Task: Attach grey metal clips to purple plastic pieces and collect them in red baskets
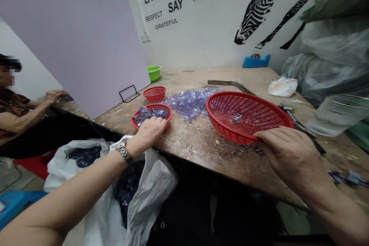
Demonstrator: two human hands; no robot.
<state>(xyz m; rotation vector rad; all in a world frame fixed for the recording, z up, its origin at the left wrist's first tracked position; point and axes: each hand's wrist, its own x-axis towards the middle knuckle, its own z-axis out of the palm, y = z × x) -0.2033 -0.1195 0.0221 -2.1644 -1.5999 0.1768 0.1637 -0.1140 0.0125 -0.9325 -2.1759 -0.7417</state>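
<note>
My left hand (150, 132), a metal watch on its wrist, rests on the near rim of a small red basket (167, 110) filled with clear bluish plastic pieces. My right hand (288, 153) grips the near edge of a large red mesh basket (225, 103), which is tilted and holds one small metal piece. Between the two baskets a pile of clear plastic pieces (190, 102) lies on the worn wooden table (196, 142). A second small red basket (154, 93) stands behind the first.
A lilac board (80, 42) stands upright at the table's left. A white plastic bag (138, 184) of dark pieces hangs below the table edge. A green bowl (153, 72), blue tape dispenser (256, 61) and clear bowl (337, 113) stand around. Another person's arm (31, 109) is at far left.
</note>
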